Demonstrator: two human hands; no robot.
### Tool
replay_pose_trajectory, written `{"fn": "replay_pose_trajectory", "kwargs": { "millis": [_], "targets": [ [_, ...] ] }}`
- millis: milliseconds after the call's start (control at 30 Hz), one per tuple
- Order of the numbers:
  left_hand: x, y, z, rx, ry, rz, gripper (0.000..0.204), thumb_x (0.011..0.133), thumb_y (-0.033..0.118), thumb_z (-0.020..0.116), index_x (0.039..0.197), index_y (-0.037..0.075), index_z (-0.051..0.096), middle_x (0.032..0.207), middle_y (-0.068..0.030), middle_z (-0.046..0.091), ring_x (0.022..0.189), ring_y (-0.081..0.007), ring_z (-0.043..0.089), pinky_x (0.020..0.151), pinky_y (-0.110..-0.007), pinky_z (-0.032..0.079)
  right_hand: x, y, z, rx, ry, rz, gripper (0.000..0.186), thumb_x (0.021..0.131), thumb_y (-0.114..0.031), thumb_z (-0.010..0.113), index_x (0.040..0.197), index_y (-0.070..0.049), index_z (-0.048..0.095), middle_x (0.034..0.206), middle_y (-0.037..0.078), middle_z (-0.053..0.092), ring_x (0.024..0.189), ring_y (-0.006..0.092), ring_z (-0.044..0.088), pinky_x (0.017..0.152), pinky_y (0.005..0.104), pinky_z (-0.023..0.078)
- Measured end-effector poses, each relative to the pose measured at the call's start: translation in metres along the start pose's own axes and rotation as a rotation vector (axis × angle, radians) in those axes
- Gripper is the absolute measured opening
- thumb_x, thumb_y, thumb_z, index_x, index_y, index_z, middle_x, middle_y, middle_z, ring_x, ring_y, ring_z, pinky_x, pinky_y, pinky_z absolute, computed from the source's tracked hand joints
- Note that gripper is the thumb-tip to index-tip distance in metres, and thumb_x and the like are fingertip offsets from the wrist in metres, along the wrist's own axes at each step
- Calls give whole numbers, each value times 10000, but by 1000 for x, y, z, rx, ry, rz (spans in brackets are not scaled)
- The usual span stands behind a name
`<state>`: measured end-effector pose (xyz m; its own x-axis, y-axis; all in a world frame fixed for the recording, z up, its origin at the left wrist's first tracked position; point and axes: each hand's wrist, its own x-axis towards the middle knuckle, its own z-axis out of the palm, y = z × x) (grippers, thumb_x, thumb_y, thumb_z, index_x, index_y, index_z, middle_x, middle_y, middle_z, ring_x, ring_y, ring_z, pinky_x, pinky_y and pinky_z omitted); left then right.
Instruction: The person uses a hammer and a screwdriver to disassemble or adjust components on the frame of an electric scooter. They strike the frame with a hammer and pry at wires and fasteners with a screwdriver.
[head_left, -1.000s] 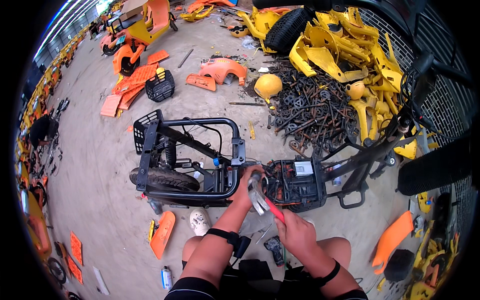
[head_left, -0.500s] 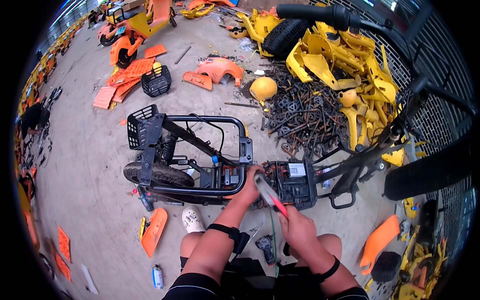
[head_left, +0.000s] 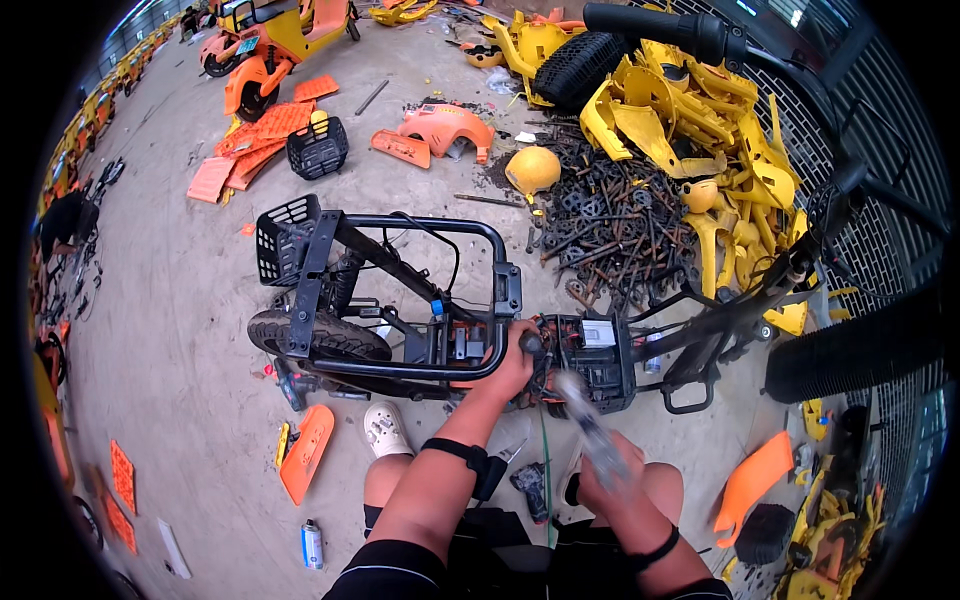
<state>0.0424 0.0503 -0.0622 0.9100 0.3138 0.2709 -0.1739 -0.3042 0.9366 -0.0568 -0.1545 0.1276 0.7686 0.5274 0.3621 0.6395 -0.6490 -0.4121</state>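
My right hand (head_left: 612, 482) is closed around the handle of a hammer-like tool (head_left: 585, 425), blurred, its shaft running up toward eleven o'clock; my left hand (head_left: 513, 362), at eleven o'clock from the right, is wrapped shut on the black tube of the bike frame (head_left: 420, 290), just beside the open battery box (head_left: 590, 360), which lies at twelve o'clock from my right hand; whether the tool's head touches the box I cannot tell. Below the frame, at nine o'clock of my left wrist, sit a white shoe (head_left: 384, 430) and an orange panel (head_left: 305, 452) on the concrete floor (head_left: 180, 330); a spray can (head_left: 313, 543) lies at seven o'clock. Beyond the box, at one o'clock, a heap of rusty metal rods (head_left: 610, 220) spreads before yellow plastic fairings (head_left: 700, 130); a yellow helmet (head_left: 532, 170) rests at twelve; far off at eleven, a black basket (head_left: 317, 152) and orange covers (head_left: 265, 135).
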Motion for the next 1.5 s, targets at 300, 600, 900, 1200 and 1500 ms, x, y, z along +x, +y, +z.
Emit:
{"fn": "replay_pose_trajectory", "kwargs": {
  "millis": [300, 600, 900, 1200, 1500],
  "targets": [
    [2, 1, 3, -49, -24, -22, 504, 745, -105, 672, 1176, 101, 515, 1163, -123, 616, 1058, -274, 622, 992, -352, 465, 2, 10, 3, -97, -92, 26, 232, 847, -195, 768, 893, -49, 593, 713, 154, 645, 643, 373, 660, 570, 463, 521],
    [4, 12, 7, -49, 28, 41, 399, 821, -151, 618, 1150, 53, 521, 1131, -153, 627, 1037, -281, 653, 969, -385, 490, 15, 4, 8, -98, -122, 114, 248, 841, -188, 766, 886, -56, 561, 693, 172, 631, 577, 404, 630, 539, 457, 520],
    [3, 8, 3, -26, 19, -29, 341, 911, -19, 563, 1230, 100, 539, 1245, -205, 634, 1130, -455, 623, 929, -490, 516, 23, 17, 23, -185, -347, 336, 256, 966, -268, 661, 927, -34, 565, 725, 231, 649, 636, 467, 643, 558, 519, 517],
    [1, 50, -16, -81, 42, -89, 267, 964, 12, 636, 1219, 41, 561, 1209, -150, 675, 1165, -331, 652, 1010, -383, 488, 45, 27, -15, 339, 53, 603, 276, 1036, -277, 601, 955, -14, 581, 700, 156, 589, 605, 240, 572, 596, 384, 473],
    [-10, 39, -9, -41, 89, 6, 247, 996, -12, 600, 1209, 33, 485, 1215, -153, 656, 1258, -299, 600, 1110, -439, 439, 22, 126, 77, 735, 70, 944, 308, 1062, -349, 569, 980, -52, 571, 671, 0, 489, 526, 95, 444, 477, 285, 367]
  ]
}}
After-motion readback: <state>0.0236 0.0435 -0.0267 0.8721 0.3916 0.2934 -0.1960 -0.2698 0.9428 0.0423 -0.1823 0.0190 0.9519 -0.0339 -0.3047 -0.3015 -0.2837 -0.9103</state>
